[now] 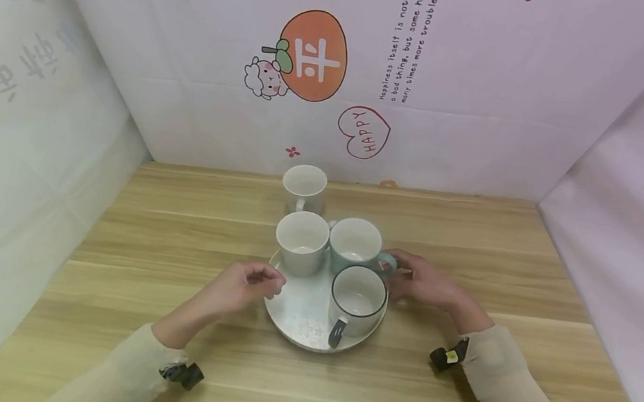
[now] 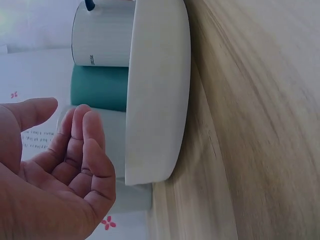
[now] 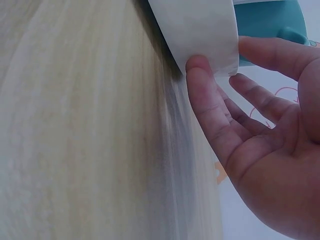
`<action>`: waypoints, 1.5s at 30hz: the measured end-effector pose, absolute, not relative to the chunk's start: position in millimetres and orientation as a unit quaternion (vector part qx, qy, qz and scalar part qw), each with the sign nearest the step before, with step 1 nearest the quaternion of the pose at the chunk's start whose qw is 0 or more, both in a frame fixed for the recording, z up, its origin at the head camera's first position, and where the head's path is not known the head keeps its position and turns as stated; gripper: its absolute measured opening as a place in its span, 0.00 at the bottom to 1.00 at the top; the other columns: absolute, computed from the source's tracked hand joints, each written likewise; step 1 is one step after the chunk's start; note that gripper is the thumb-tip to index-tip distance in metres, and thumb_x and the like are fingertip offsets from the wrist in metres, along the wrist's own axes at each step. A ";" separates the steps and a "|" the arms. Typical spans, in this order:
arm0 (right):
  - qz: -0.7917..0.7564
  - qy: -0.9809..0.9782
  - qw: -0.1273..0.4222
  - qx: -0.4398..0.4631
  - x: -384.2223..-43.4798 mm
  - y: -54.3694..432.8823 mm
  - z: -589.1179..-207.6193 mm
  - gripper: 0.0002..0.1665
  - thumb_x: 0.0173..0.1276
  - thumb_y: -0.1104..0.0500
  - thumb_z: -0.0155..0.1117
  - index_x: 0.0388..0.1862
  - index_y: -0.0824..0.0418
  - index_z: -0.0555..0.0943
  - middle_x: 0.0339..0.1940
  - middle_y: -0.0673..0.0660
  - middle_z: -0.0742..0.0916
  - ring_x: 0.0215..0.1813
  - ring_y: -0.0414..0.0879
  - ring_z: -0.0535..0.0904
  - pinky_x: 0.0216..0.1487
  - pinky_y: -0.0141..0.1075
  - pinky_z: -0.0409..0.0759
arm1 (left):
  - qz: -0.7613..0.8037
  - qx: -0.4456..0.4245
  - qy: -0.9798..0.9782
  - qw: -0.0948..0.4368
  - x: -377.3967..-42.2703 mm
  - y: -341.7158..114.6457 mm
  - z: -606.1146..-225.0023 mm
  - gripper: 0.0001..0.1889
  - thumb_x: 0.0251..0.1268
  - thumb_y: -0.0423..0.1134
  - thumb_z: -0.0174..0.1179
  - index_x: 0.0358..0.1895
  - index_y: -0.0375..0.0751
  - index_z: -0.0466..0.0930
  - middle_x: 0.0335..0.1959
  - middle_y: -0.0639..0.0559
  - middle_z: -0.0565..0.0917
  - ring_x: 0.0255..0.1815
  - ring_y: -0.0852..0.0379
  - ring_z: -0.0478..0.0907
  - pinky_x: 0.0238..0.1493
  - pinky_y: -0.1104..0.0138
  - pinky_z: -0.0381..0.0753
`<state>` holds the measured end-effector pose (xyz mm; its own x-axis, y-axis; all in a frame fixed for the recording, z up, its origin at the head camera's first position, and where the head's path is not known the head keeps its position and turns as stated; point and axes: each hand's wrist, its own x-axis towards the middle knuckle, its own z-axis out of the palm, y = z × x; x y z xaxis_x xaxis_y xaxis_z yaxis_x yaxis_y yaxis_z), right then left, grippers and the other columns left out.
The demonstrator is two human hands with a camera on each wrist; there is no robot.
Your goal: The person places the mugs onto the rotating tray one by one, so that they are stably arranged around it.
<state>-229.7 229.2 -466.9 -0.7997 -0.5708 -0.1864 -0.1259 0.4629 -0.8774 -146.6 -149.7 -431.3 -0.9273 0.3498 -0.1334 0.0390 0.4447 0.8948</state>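
Note:
A round white tray [image 1: 304, 311] on the table carries a white mug [image 1: 302, 240], a teal mug [image 1: 354, 252] and a white mug with a dark rim and dark handle [image 1: 357, 305]. Another white mug [image 1: 304, 184] stands behind the tray. My right hand [image 1: 425, 284] pinches the tray's right edge. In the right wrist view, the thumb [image 3: 200, 82] is against its outer wall and fingertips are at the rim, near the teal mug's handle. At the tray's left edge, my left hand [image 1: 241, 287] holds nothing, its fingers [image 2: 92, 130] loosely bent.
The wood-grain table [image 1: 198, 223] extends on both sides of the tray and in front of it. White printed cloth [image 1: 206, 56] hangs behind the table, and white cloth [image 1: 10, 130] borders its sides.

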 end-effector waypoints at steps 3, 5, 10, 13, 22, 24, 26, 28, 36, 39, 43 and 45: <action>-0.472 0.823 0.233 -0.211 -229.9 229.0 -466.7 0.39 0.61 0.63 0.72 0.70 0.48 0.70 0.65 0.62 0.78 0.61 0.59 0.77 0.50 0.42 0.82 | 0.515 0.112 0.837 0.148 -148.7 -153.0 -430.7 0.16 0.70 0.42 0.61 0.49 0.31 0.83 0.40 0.45 0.87 0.41 0.58 0.82 0.46 0.64 0.83; -0.473 0.823 0.233 -0.213 -229.5 229.5 -466.2 0.38 0.62 0.64 0.71 0.70 0.49 0.70 0.64 0.62 0.78 0.60 0.59 0.77 0.49 0.43 0.83 | 0.517 0.109 0.836 0.145 -150.4 -155.6 -430.1 0.16 0.70 0.41 0.61 0.50 0.31 0.83 0.41 0.44 0.87 0.42 0.57 0.82 0.47 0.63 0.83; -0.474 0.822 0.231 -0.214 -229.2 230.5 -466.4 0.38 0.60 0.65 0.71 0.69 0.50 0.71 0.64 0.62 0.79 0.61 0.58 0.78 0.52 0.42 0.81 | 0.514 0.099 0.843 0.125 -157.7 -163.1 -432.4 0.15 0.72 0.40 0.59 0.50 0.30 0.82 0.46 0.41 0.87 0.44 0.51 0.85 0.49 0.62 0.85; -0.471 0.824 0.233 -0.211 -229.4 230.1 -466.9 0.39 0.61 0.64 0.72 0.70 0.49 0.70 0.65 0.62 0.78 0.62 0.59 0.77 0.53 0.42 0.81 | 0.516 0.093 0.843 0.119 -162.7 -167.1 -433.9 0.15 0.73 0.40 0.57 0.50 0.30 0.82 0.49 0.37 0.86 0.47 0.46 0.86 0.51 0.59 0.86; -0.477 0.819 0.234 -0.218 -229.3 230.0 -467.4 0.39 0.62 0.64 0.71 0.71 0.50 0.70 0.65 0.63 0.78 0.62 0.58 0.78 0.53 0.42 0.81 | 0.499 0.072 0.860 0.084 -176.3 -174.6 -433.3 0.13 0.74 0.40 0.56 0.48 0.35 0.84 0.47 0.40 0.88 0.46 0.51 0.85 0.49 0.59 0.86; -0.477 0.818 0.235 -0.218 -229.6 229.9 -467.5 0.39 0.62 0.64 0.71 0.71 0.49 0.70 0.66 0.62 0.78 0.62 0.59 0.78 0.53 0.42 0.81 | 0.495 0.072 0.862 0.082 -178.8 -175.8 -432.9 0.13 0.74 0.41 0.55 0.48 0.35 0.83 0.45 0.41 0.88 0.46 0.49 0.86 0.48 0.59 0.86; -0.480 0.817 0.237 -0.216 -229.6 229.5 -467.4 0.39 0.61 0.64 0.71 0.71 0.49 0.70 0.66 0.62 0.78 0.62 0.59 0.78 0.53 0.42 0.81 | 0.497 0.066 0.861 0.084 -180.6 -176.7 -431.9 0.15 0.74 0.42 0.55 0.49 0.34 0.83 0.44 0.40 0.88 0.46 0.46 0.86 0.49 0.57 0.86; -0.484 0.814 0.239 -0.213 -229.5 229.1 -467.2 0.39 0.61 0.65 0.71 0.71 0.49 0.69 0.66 0.63 0.78 0.62 0.59 0.78 0.52 0.43 0.82 | 0.499 0.062 0.860 0.084 -182.3 -177.6 -430.9 0.16 0.74 0.43 0.55 0.50 0.32 0.82 0.44 0.39 0.88 0.48 0.44 0.85 0.50 0.55 0.85; -0.481 0.816 0.236 -0.217 -229.7 229.4 -466.1 0.39 0.61 0.64 0.71 0.71 0.50 0.69 0.66 0.63 0.78 0.63 0.60 0.77 0.51 0.42 0.82 | 0.509 0.052 0.856 0.078 -192.4 -178.1 -429.8 0.15 0.75 0.40 0.54 0.48 0.30 0.82 0.54 0.34 0.84 0.51 0.39 0.83 0.56 0.47 0.82; -0.478 0.818 0.236 -0.218 -229.5 229.3 -465.8 0.39 0.61 0.64 0.71 0.71 0.50 0.69 0.66 0.63 0.78 0.63 0.60 0.77 0.52 0.42 0.82 | 0.508 0.047 0.857 0.075 -197.5 -178.6 -429.4 0.15 0.74 0.39 0.54 0.49 0.29 0.81 0.53 0.35 0.84 0.50 0.40 0.83 0.57 0.47 0.82; -0.475 0.819 0.235 -0.218 -228.6 229.2 -464.8 0.39 0.61 0.63 0.72 0.70 0.50 0.70 0.66 0.63 0.78 0.62 0.59 0.78 0.51 0.42 0.82 | 0.501 0.041 0.861 0.078 -205.5 -181.0 -429.3 0.16 0.75 0.41 0.54 0.49 0.29 0.81 0.56 0.36 0.84 0.50 0.41 0.84 0.57 0.48 0.82; -0.475 0.819 0.234 -0.219 -228.5 229.2 -464.5 0.39 0.61 0.63 0.71 0.70 0.50 0.70 0.65 0.63 0.78 0.61 0.59 0.78 0.51 0.42 0.81 | 0.501 0.039 0.861 0.078 -209.2 -182.0 -429.7 0.16 0.75 0.41 0.53 0.49 0.29 0.81 0.58 0.36 0.83 0.50 0.41 0.84 0.58 0.48 0.82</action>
<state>-228.5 229.2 -464.5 -0.7944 -0.5816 -0.1755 -0.1366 0.4525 -0.8813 -209.2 -182.0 -429.7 -0.9846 0.1465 -0.0951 -0.0105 0.4940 0.8694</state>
